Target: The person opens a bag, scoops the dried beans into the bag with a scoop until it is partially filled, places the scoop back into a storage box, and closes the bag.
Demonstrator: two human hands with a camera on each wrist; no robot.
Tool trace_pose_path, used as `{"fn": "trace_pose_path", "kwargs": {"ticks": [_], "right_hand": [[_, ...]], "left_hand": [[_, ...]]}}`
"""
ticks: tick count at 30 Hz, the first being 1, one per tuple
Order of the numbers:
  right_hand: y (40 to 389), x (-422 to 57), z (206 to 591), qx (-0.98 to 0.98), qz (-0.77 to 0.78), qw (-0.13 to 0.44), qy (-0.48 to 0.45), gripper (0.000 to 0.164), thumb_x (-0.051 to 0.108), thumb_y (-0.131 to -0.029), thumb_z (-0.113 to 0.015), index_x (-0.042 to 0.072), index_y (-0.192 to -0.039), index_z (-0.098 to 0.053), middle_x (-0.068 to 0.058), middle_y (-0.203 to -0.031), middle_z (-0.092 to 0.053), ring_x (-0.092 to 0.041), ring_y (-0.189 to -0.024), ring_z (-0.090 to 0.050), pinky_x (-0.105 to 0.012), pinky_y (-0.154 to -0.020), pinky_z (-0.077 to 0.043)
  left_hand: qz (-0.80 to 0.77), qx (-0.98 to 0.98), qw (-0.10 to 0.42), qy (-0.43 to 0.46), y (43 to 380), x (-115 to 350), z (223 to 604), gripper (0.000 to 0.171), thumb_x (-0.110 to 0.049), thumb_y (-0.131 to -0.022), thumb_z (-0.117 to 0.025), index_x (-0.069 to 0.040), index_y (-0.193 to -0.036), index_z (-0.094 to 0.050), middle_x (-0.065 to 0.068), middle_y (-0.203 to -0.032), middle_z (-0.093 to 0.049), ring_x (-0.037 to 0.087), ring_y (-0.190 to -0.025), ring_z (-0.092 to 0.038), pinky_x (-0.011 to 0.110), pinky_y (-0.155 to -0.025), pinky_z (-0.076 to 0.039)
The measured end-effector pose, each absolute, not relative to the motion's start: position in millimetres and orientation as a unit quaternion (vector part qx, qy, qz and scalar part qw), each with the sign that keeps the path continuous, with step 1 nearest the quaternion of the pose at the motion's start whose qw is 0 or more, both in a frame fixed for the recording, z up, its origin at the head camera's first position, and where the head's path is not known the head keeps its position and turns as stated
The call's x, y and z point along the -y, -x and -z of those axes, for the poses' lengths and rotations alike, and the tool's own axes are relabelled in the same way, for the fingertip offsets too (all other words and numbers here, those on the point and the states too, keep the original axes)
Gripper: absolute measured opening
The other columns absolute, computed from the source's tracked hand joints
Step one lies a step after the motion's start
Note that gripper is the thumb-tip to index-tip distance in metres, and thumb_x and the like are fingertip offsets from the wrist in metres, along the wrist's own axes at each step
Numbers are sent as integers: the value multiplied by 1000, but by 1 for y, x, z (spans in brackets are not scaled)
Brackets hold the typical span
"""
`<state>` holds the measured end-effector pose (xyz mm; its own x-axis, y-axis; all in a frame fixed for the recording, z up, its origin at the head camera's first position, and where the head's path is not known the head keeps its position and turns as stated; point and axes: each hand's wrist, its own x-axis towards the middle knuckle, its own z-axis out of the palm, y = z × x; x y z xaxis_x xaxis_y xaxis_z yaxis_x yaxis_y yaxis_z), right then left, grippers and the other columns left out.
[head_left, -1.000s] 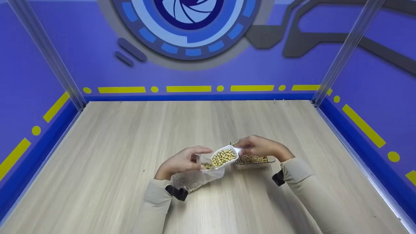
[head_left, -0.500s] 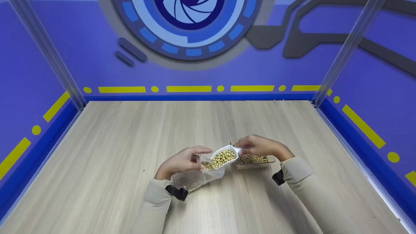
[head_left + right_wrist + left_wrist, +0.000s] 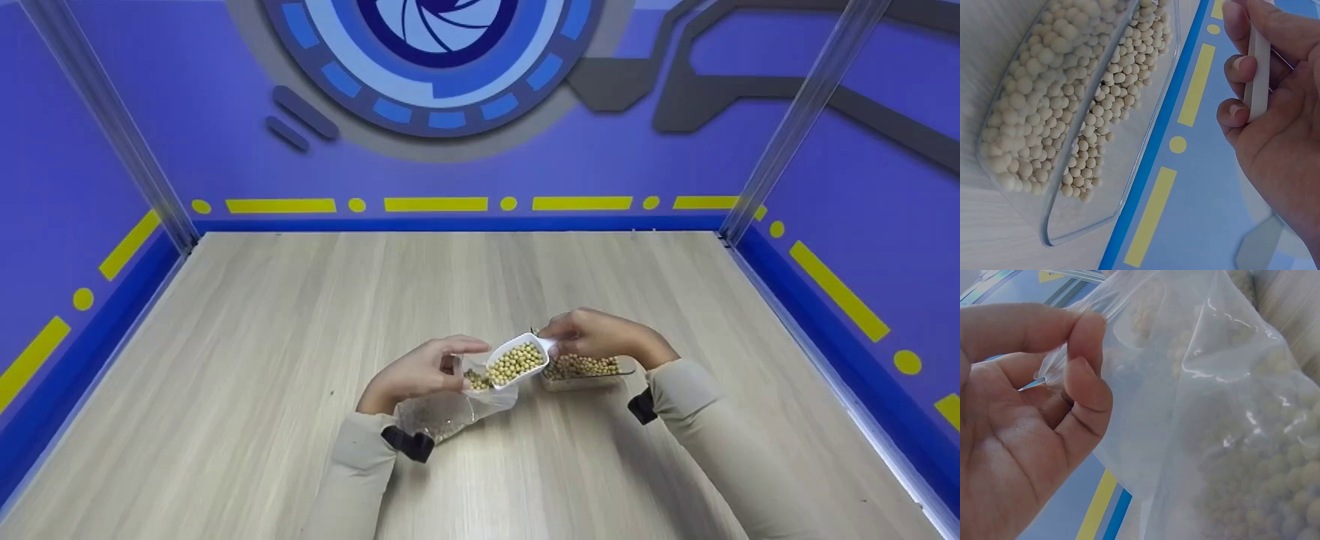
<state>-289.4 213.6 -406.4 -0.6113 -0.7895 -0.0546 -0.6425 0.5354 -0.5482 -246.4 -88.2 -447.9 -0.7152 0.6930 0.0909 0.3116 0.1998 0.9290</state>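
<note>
My left hand point(image 3: 422, 373) pinches the edge of a clear plastic bag point(image 3: 1185, 422) between thumb and fingers. Pale round soybeans point(image 3: 1275, 489) fill the bag's lower part. In my right hand point(image 3: 600, 336) is the handle point(image 3: 1258, 73) of a white scoop point(image 3: 517, 361), fingers curled round it. The scoop is heaped with soybeans, and its front lip lies at the bag's mouth, tilted slightly down to the left. Below the right hand stands a clear plastic box point(image 3: 1081, 129) holding more soybeans, partly hidden by that hand in the head view.
A wood-grain table point(image 3: 300, 315) lies under everything. Blue-purple panels point(image 3: 225, 112) with yellow markings rise at the back and on both sides. Each wrist carries a black strap piece point(image 3: 409, 444) over a beige sleeve point(image 3: 360, 465).
The right hand and the scoop have risen very slightly. The left hand and the bag hold nearly the same position, and the soybeans in the scoop look almost unchanged.
</note>
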Motion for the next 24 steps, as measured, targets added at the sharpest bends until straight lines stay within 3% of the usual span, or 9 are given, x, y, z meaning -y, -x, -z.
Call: {"fn": "trace_pose_path", "kwargs": {"ticks": [24], "right_hand": [[289, -210, 395, -856, 232, 155, 436, 24, 4, -89, -62, 5, -111, -71, -7, -97, -72, -13, -86, -60, -29, -79, -51]], "left_hand": [[-542, -752, 180, -329, 246, 88, 446, 60, 10, -77, -57, 9, -136, -47, 26, -139, -47, 7, -72, -45, 15, -62, -41]]}}
